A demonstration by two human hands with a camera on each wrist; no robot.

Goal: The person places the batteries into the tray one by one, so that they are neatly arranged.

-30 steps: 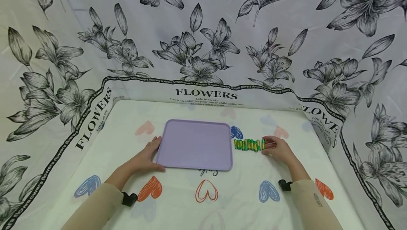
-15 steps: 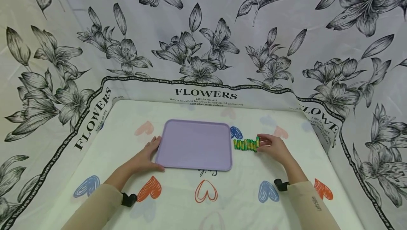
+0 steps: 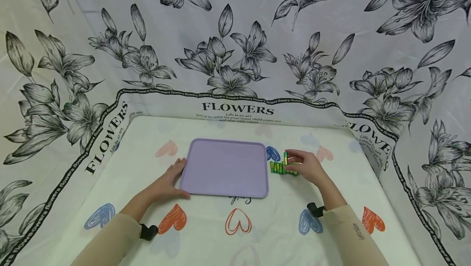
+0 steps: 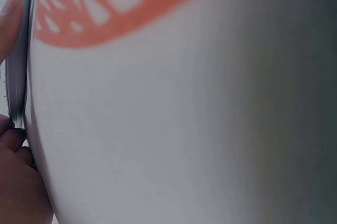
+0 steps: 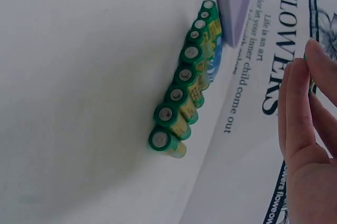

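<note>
A green and yellow battery (image 3: 285, 158) is pinched between the fingertips and thumb of my right hand (image 3: 308, 167), raised over a row of similar batteries (image 3: 278, 168). In the right wrist view, several batteries (image 5: 184, 74) lie side by side, flat ends toward the camera; the fingers hide most of the held one. Left of the row lies a shallow purple tray (image 3: 225, 168) with nothing on it. My left hand (image 3: 166, 182) rests against the tray's left edge, thumb at the near left corner. Only part of that hand (image 4: 21, 182) shows in the left wrist view.
A white cloth with printed hearts (image 3: 239, 222) covers the table. Behind it and along both sides hangs a white curtain (image 3: 235, 74) with black flower drawings. A small black device (image 3: 149, 231) sits at the left cuff, another black device (image 3: 315, 209) at the right.
My right hand has gripped the battery at the row's right end, lifted it and carried it left over the row toward the tray. The left hand and tray stay in place.
</note>
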